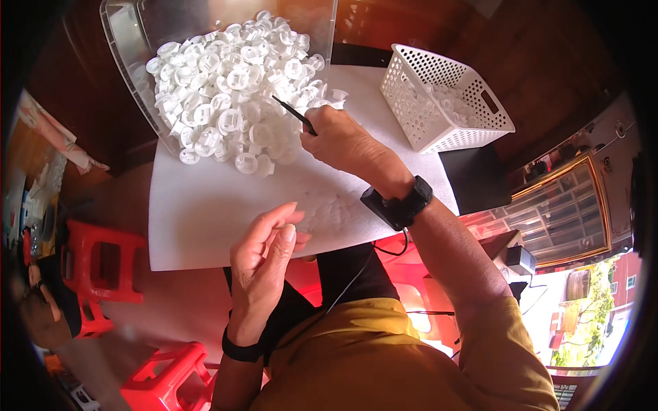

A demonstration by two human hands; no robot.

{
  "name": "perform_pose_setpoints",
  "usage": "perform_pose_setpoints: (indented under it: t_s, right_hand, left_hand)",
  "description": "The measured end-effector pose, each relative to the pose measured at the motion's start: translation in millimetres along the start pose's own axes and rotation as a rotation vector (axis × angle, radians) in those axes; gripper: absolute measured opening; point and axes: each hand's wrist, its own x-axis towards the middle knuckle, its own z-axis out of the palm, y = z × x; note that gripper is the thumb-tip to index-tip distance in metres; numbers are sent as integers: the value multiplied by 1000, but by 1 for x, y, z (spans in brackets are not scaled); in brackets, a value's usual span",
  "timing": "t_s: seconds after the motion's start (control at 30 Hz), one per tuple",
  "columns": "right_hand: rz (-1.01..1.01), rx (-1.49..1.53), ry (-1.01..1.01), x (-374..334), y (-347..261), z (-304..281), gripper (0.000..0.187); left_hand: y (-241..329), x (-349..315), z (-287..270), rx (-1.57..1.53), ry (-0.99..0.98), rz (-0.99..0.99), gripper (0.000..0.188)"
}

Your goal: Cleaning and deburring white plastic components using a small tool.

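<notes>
My right hand (346, 144) is closed around a slim black pointed tool (293, 114). Its tip points up and left, over the heap of small white round plastic parts (233, 89); the rest of it is hidden in my fist. A white part (338, 94) shows just beyond my knuckles. My left hand (264, 257) hovers by the near edge of the white-covered table (199, 212), its fingers loosely curved and the thumb raised. I see nothing held in it. The heap spills out of a clear plastic bin (130, 75) lying at the back left.
At the back right a white perforated basket (439, 137) holds more white parts. Red plastic stools (103, 264) stand on the floor to the left. Dark cables (353, 281) hang below the table edge by my lap.
</notes>
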Motion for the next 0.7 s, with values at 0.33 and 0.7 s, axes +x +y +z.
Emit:
perform_pose_setpoints:
  t_s: [0.33,0.7]
  right_hand:
    - [-483,-61,73,-79,-39,-24,19]
    - [-662,-194,116,-100,-28,-4,34]
  left_hand:
    - [9,11,3,-187,11,-189,41]
    - [0,21,0,-391,-13,-210,36]
